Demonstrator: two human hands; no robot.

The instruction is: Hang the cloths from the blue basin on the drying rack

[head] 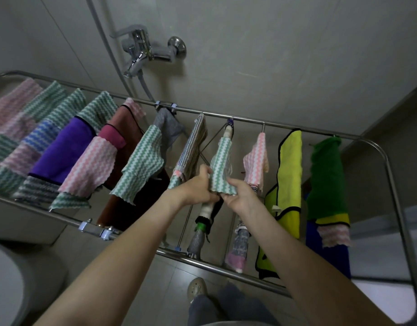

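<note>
Your left hand (199, 188) has its fingers curled, and thumb and fingertips pinch the lower left edge of the green-and-white cloth (220, 161). Your right hand (238, 196) does the same on the lower right edge, its fingers tucked round the hem. The two hands sit just beside each other with the hem held between them. The cloth is draped over one of the cross-bars of the drying rack (248, 120), near the middle of the view, and runs up from your hands towards the far rail at 12 o'clock. At 3 o'clock from your hands hangs a pink-and-white cloth (257, 158), then a yellow cloth (291, 170) and a dark green cloth (327, 175) near the rack's rounded end. Towards 9 and 10 o'clock the bars carry a crowded row: another green wavy cloth (144, 161), a pink wavy cloth (92, 165), a purple cloth (64, 149) and more striped ones out to the left edge. The rack stands against a pale wall (273, 55), with a chrome shower tap (146, 51) at 11 o'clock and its hose (145, 87) dropping behind the far rail. At 6 o'clock, under the rack, you see the grey tiled floor (170, 267) and one slipper (197, 288). A white rounded fixture (7, 283) sits at 8 o'clock.
</note>
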